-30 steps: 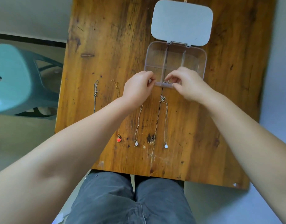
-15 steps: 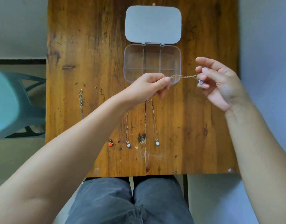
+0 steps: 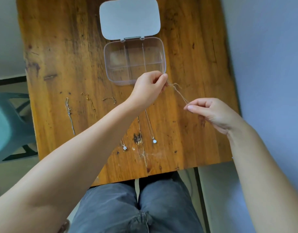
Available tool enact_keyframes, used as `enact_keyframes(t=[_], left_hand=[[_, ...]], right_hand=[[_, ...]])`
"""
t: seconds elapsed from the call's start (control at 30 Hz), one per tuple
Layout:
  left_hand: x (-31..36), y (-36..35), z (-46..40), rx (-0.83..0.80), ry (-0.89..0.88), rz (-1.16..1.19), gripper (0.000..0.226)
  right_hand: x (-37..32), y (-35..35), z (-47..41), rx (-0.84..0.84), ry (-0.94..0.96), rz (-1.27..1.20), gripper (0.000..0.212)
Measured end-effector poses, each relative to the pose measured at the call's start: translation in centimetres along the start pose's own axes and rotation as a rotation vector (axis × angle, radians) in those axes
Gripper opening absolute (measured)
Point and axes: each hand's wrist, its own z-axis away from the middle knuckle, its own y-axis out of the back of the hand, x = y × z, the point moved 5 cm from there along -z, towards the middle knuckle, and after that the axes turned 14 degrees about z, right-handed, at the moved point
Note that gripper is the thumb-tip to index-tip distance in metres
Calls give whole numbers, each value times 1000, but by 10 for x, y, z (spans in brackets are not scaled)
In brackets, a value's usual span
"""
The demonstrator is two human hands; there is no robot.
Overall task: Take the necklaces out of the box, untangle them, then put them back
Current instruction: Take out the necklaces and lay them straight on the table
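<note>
A clear compartment box [image 3: 163, 52] lies open on the wooden table [image 3: 60, 47], its grey lid [image 3: 130, 17] folded back; its compartments look empty. My left hand [image 3: 149, 88] pinches one end of a thin gold necklace [image 3: 177, 92] just below the box. My right hand [image 3: 210, 111] pinches the other end lower right, so the chain stretches slanted between them above the table. Several necklaces lie straight on the table: a silver chain [image 3: 70, 115] at left, a gold one [image 3: 87, 98], one with a star pendant [image 3: 124, 147], one with a round pendant [image 3: 154, 141].
A short gold chain piece [image 3: 109, 99] lies near my left forearm. A teal plastic stool [image 3: 8, 125] stands left of the table. My knees in grey trousers [image 3: 136, 207] sit under the near table edge. A pale wall runs along the right.
Both hands lifted a gold necklace from the box front and drew apart. My right hand then dropped lower, tilting the chain from level to slanted. The camera view shifted.
</note>
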Motion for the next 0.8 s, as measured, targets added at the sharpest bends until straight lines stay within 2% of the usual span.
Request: enact_keyframes(t=[0.13,0.3,0.37,0.47,0.6,0.73,0.8], left_hand=[[-14,-9,-2,107,108,99,34],[-49,-37,-2,191,569,721,24],[-59,-49,-4,209,670,791,22],[-68,-61,-9,225,708,811,11],[-69,-62,-20,215,617,606,21],[-57,-52,-27,67,363,61,31],[-52,-40,-23,22,244,-126,33]], right_hand=[[25,-6,9,86,-80,-41,12],[58,-41,17,45,-219,-65,18],[69,-55,18,83,-264,-85,16],[78,-69,20,162,-296,-120,9],[79,-81,21,274,-298,44,8],[80,-83,19,253,-313,132,9],[77,-80,16,234,-301,181,9]])
